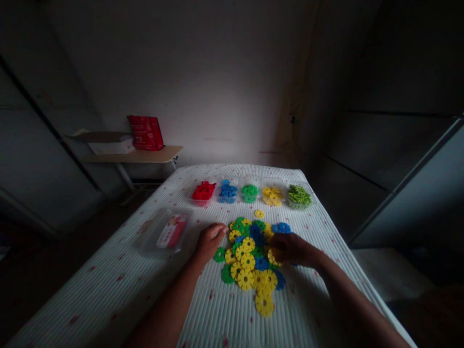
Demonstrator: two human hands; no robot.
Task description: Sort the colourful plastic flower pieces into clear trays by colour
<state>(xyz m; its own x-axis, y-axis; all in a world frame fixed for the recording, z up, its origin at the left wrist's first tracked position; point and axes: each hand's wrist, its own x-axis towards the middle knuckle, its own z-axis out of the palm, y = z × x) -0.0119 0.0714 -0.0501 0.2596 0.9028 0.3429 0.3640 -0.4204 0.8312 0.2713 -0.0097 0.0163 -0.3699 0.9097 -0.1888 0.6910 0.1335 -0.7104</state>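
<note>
Dim light falls on a striped cloth (224, 314) where the heap of discs (250, 256) lies between my fingers, within reach of both: left hand (209, 241) loose, tips touching its edge, right hand (294, 249) curled over the other edge, grasp hidden, sorted trays (250, 192) beyond my fingertips.

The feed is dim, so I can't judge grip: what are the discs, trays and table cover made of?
Discs: probably hard plastic, solid bright colours, notched rims, faint sheen. Trays: seemingly thin clear plastic, since contents show through. Cover: looks like matte ribbed fabric, white with red specks.
</note>
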